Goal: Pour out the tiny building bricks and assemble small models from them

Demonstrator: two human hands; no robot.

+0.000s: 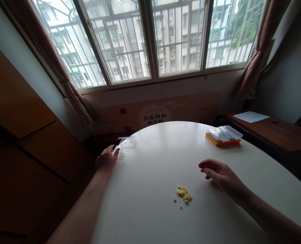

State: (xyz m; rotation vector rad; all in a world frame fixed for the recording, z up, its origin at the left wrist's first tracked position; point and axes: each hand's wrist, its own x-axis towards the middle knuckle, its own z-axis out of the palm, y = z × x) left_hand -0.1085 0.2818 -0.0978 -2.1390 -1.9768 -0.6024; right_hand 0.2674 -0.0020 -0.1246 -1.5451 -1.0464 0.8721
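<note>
My left hand (106, 158) reaches to the left edge of the round white table (150, 217), with its fingers curled on a small clear plastic box (125, 144) whose lid stands ajar. My right hand (220, 175) hovers low over the table, palm down, fingers loosely spread and empty. A small heap of yellow and white beads (183, 194) lies on the table just left of my right hand, with a few strays beside it.
An orange tray with clear lidded boxes (223, 136) sits at the table's far right. A dark wooden side table (272, 130) with a sheet of paper (251, 116) stands to the right. Behind are a printed cardboard panel (154, 115), barred windows and curtains.
</note>
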